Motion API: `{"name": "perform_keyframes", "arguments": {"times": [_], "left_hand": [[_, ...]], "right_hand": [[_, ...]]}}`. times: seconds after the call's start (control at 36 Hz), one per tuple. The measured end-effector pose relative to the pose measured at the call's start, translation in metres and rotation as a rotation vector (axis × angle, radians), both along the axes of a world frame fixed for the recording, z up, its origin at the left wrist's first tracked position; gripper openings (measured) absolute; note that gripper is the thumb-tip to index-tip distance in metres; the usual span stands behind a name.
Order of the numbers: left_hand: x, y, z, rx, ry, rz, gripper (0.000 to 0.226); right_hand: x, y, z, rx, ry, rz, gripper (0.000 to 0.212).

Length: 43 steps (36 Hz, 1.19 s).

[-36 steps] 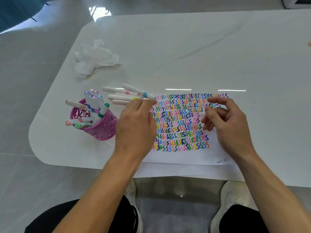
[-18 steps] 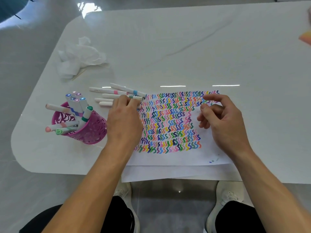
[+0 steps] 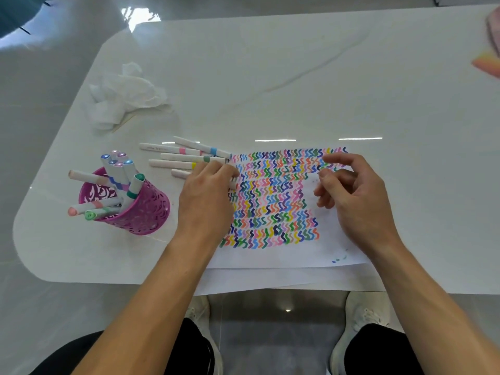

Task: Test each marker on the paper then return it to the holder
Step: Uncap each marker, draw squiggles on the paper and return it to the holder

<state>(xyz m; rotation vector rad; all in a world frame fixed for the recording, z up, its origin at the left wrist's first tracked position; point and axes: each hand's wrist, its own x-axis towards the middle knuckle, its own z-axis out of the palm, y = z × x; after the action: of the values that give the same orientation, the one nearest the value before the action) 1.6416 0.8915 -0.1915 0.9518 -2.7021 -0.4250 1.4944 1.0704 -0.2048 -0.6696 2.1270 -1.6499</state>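
desk (image 3: 270,77): white, rounded corners. Far half and the right side beyond the paper are bare. A blurred pink object is cut off at the far right edge.
paper (image 3: 270,261): top sheet is covered in rows of coloured wavy strokes and lies on another sheet. It sits centre-near, with the lower sheet reaching the desk's near edge.
tissue (image 3: 121,98): crumpled, far left, near the desk's left edge and well apart from the paper.
holder (image 3: 146,209): magenta cut-out cup at near left, tilted. It stands apart from the left forearm and holds capped markers, some upright, three leaning out to the left.
right grip (image 3: 354,196): over the paper's right part, forearm coming in from near right. Index finger points left, the other fingers are loosely curled, and it has hold of nothing.
left grip (image 3: 208,196): palm down at the paper's left edge, fingers bent onto the loose markers. Can't tell whether it has one pinched.
loose markers (image 3: 186,158): lying flat between holder and paper, with their right ends at the paper's top-left corner.
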Motion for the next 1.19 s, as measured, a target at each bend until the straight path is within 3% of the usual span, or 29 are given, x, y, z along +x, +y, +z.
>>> {"name": "perform_keyframes", "arguments": {"times": [0.25,0.53,0.72,0.81,1.03,1.19], "left_hand": [[-0.001,-0.003,-0.001,-0.046,0.025,-0.019,0.014],[-0.019,0.029,0.015,0.079,0.397,-0.188,0.012],[-0.027,0.047,0.019,0.389,0.586,-0.208,0.013],[-0.029,0.053,0.021,0.624,0.655,-0.166,0.015],[-0.028,0.049,0.019,0.748,0.607,-0.168,0.041],[-0.027,0.050,0.012,0.569,0.427,-0.155,0.020]], "right_hand": [[0.001,0.000,-0.001,0.003,-0.001,0.007,0.014],[0.008,-0.001,0.002,0.049,0.026,0.112,0.010],[0.021,-0.005,0.002,0.053,0.135,0.228,0.044],[0.020,-0.005,0.004,0.062,0.157,0.232,0.033],[0.013,0.003,0.011,0.106,0.307,0.222,0.013],[0.007,0.011,0.015,0.205,0.475,0.136,0.013]]}}
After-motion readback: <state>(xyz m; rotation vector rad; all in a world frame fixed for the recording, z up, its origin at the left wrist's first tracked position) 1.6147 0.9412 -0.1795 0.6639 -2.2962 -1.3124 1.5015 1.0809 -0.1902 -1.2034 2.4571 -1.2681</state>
